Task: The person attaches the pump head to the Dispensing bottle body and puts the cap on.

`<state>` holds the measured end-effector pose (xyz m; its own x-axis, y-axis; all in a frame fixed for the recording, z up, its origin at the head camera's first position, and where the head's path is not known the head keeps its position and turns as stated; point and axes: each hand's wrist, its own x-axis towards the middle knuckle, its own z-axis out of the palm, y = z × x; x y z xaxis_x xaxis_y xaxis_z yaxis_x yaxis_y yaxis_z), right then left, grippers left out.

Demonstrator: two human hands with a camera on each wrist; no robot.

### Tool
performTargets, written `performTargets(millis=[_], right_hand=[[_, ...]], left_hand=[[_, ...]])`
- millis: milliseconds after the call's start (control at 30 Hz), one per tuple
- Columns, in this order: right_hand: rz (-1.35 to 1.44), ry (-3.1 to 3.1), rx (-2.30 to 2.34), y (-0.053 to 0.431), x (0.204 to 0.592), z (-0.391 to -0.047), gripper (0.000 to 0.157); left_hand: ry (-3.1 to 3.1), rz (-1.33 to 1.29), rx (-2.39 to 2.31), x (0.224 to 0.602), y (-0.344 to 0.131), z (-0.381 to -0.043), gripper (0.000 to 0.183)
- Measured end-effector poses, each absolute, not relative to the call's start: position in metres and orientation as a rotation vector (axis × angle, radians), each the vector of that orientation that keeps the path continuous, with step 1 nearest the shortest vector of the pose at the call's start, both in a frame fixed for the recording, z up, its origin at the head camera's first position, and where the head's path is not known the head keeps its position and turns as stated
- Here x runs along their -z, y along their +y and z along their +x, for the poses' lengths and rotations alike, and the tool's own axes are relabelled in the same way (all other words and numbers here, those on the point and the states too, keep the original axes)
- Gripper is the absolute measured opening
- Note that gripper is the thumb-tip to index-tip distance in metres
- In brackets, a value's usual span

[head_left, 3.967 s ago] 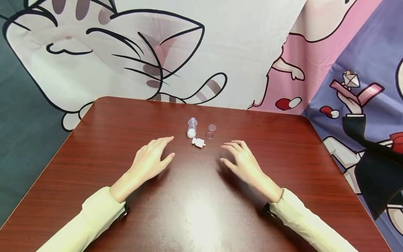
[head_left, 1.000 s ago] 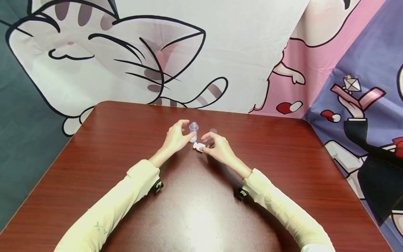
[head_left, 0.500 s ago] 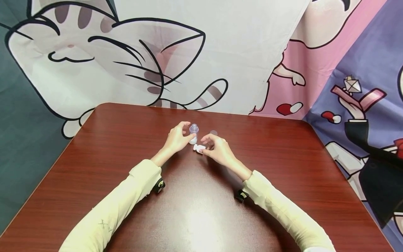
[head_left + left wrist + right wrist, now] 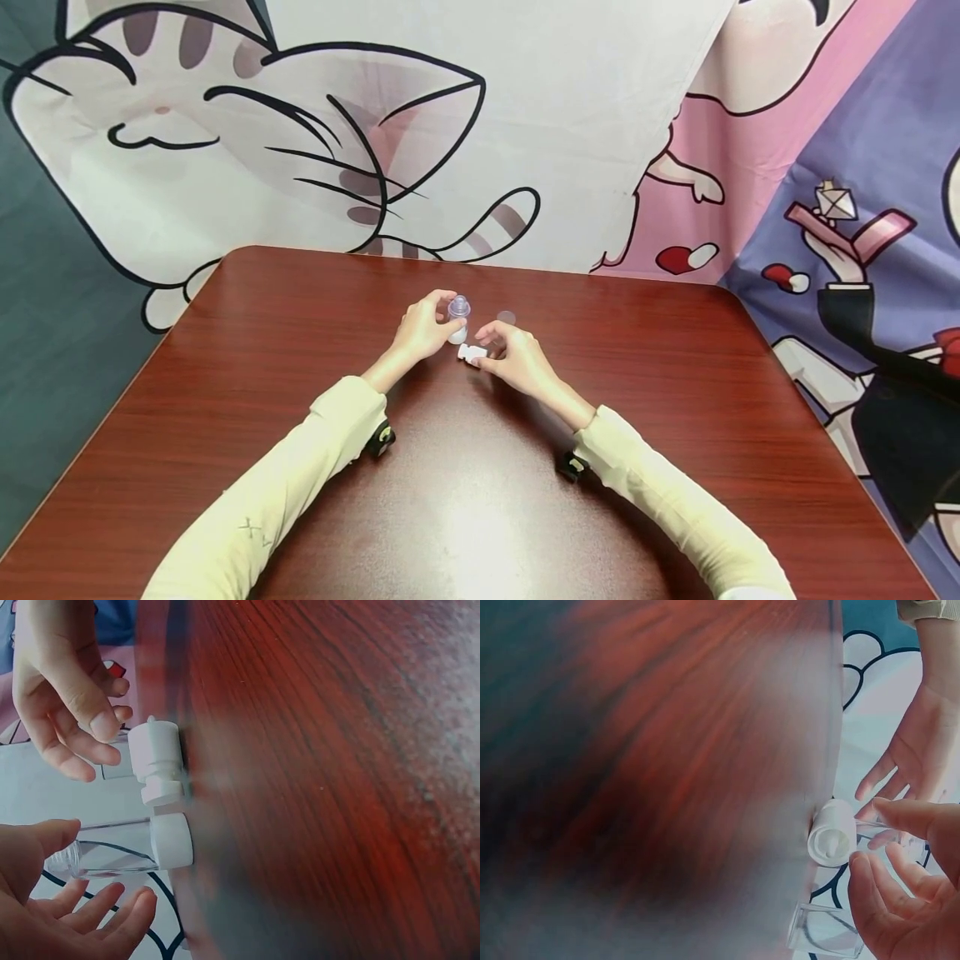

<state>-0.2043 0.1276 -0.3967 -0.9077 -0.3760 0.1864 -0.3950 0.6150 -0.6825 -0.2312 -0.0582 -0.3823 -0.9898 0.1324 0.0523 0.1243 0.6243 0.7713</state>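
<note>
Bracketing the upright bottle [image 4: 120, 846], left hand [image 4: 422, 327] has fingers spread, no grip; contact unclear. A thumb bump could tip it. White nozzle piece [image 4: 474, 354] lies just near-right of the bottle; may roll if nudged off-centre. Clear cup [image 4: 826, 930], partly hidden, risks a knock from right hand [image 4: 519, 354], fingers loosely bent, not gripping. Bench [image 4: 420, 500]: far edge closest, ample room left, near, right.
</note>
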Motion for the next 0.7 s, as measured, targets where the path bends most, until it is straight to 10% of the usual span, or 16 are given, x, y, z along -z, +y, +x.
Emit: performTargets(millis=[700], right_hand=[[0.709, -2.848, -1.028, 0.1228, 0.3973, -0.2066, 0.030]], left_hand=[[2.803, 0.263, -1.364, 0.3824, -0.0562, -0.2315, 0.041]])
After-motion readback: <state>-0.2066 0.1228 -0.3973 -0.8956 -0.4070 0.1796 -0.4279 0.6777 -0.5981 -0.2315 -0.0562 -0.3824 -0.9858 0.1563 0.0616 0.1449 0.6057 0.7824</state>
